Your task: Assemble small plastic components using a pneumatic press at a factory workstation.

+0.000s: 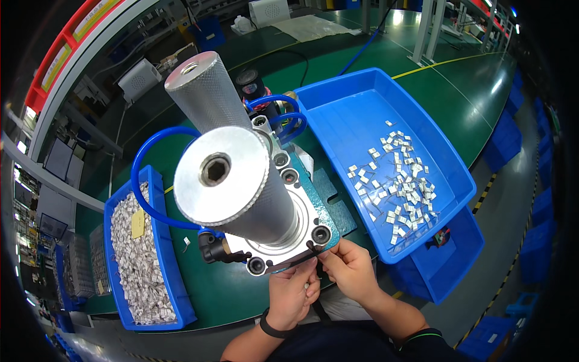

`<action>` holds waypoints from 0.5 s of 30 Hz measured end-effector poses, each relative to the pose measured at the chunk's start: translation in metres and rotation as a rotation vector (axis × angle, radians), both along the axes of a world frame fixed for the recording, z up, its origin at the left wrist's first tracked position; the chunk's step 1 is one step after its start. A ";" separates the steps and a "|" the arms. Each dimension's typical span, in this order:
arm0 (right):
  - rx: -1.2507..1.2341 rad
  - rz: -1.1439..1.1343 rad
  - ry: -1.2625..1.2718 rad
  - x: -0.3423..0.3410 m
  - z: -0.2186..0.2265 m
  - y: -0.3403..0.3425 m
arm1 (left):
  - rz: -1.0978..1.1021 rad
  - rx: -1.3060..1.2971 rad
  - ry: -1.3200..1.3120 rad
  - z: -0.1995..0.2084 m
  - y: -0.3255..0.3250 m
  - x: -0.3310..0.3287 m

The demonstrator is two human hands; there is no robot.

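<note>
Closest to me are the worker's two hands, left hand (292, 295) and right hand (353, 274), fingertips drawn together right at the front edge of a machine's metal plate (310, 211). Both look pinched, but honestly I can't tell what, if anything, is between the fingers. A black wristband (275, 329) sits on the left wrist.

Just above them stands a fat knurled metal cylinder (241, 190), with a black elbow fitting (211, 248) and a looping blue hose (136, 175). If that's air-driven, as it looks, the nasty scenario is it moving with fingertips that close. The cylinder probably blocks some of the view too, so a small piece could end up crooked.

Left of it, a blue bin (170, 253) is heaped with small white parts (136, 259), a yellow tag (138, 223) on top. One stray part (186, 241) lies on the green table, easy to sweep off with a sleeve. Over on the right, a blue tray (338, 114) holds scattered white pieces (413, 181); their thin leads could snag if grabbed in clumps. Farther back, there's a second knurled cylinder (208, 93).
</note>
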State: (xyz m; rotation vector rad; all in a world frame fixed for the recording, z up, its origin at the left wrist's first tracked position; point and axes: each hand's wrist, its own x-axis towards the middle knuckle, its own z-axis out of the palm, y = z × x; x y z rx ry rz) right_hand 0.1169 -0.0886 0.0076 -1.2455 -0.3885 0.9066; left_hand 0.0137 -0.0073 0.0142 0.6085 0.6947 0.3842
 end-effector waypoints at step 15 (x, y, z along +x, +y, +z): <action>0.031 -0.017 -0.050 -0.001 -0.003 0.002 | 0.005 0.004 -0.012 -0.001 0.000 0.000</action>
